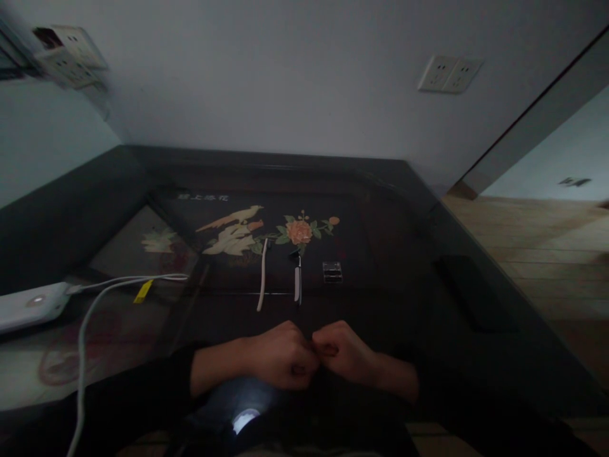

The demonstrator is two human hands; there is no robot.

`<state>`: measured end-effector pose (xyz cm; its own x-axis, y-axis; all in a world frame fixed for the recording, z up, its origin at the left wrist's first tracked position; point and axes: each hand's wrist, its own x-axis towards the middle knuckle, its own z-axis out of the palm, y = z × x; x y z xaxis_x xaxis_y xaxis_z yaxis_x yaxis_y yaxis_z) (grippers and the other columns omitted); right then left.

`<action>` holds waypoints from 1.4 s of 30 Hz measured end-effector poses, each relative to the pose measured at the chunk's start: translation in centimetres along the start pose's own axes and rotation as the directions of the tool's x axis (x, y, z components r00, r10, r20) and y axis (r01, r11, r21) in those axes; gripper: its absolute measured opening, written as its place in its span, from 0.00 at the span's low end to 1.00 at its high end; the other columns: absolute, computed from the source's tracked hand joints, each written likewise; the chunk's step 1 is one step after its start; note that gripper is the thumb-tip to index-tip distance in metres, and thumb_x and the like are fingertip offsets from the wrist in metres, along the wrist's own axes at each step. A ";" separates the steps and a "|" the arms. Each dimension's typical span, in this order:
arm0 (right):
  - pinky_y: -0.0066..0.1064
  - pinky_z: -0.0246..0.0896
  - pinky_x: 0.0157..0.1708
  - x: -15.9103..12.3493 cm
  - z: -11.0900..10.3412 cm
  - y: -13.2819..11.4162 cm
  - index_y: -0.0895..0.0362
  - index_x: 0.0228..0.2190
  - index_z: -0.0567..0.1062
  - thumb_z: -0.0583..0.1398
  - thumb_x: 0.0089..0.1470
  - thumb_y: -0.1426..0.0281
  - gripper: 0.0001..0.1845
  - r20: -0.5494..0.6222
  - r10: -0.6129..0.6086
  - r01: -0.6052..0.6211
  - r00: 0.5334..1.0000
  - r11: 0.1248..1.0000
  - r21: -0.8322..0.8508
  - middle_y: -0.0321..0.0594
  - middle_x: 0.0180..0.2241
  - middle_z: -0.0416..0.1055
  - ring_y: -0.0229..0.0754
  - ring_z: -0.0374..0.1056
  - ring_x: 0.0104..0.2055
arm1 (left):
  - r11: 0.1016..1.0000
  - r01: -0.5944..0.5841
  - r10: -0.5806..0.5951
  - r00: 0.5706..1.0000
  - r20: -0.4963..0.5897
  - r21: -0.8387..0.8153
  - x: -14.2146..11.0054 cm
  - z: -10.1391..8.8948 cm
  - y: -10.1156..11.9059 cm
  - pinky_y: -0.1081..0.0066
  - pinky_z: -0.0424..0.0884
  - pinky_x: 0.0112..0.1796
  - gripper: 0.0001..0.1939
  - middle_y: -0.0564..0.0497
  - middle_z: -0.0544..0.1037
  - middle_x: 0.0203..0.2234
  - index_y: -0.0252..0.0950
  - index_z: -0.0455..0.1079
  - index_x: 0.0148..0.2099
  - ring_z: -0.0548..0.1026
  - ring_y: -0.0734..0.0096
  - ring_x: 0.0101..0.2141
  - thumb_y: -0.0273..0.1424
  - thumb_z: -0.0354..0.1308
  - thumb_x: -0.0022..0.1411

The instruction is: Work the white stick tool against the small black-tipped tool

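Note:
My left hand [285, 355] is curled into a fist near the front edge of the dark glossy table [380, 285]. Knuckle to knuckle with it, or nearly so, my right hand [345, 352] is closed too. Nothing shows in either fist. Beyond them lie a thin, slightly bent whitish stick with a dark tip [262, 276] and a slim white-handled tool with a black head [297, 282], perhaps a razor. To their right sits a small clear case [332, 271].
A white power bank or adapter [35, 308] lies at left, its white cable [82, 343] with a yellow tag [143, 291] running towards me. A dark flat object [471, 292] rests at right. Wall sockets [450, 74] are behind the table. Bird and flower pictures decorate its top.

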<state>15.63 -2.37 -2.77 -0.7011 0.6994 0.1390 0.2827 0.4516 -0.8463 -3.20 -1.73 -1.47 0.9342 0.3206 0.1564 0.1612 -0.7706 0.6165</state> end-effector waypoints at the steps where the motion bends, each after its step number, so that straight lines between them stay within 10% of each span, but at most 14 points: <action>1: 0.26 0.38 0.21 0.0 0.0 0.0 0.54 0.16 0.49 0.53 0.38 0.81 0.16 0.002 0.003 -0.003 1.000 1.000 -0.002 0.25 0.16 0.45 0.31 0.44 0.19 | 1.000 -0.004 0.004 1.000 0.004 0.003 0.0 0.0 0.0 0.72 0.56 0.21 0.14 0.58 0.69 0.15 0.38 0.56 0.21 0.64 0.76 0.19 0.20 0.58 0.48; 42: 0.26 0.37 0.21 0.2 -0.4 -0.2 0.54 0.16 0.49 0.54 0.44 0.79 0.18 0.022 -0.008 0.008 1.000 1.000 0.001 0.26 0.16 0.45 0.31 0.44 0.19 | 0.977 -0.081 0.070 0.996 0.059 0.199 0.2 0.0 0.2 0.70 0.57 0.22 0.13 0.55 0.73 0.18 0.38 0.60 0.21 0.68 0.74 0.21 0.24 0.60 0.52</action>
<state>15.66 -2.11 -2.36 -0.7175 0.6835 0.1342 0.2764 0.4562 -0.8459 -2.99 -1.81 -1.27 0.9603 0.2328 0.1538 0.1455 -0.8883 0.4357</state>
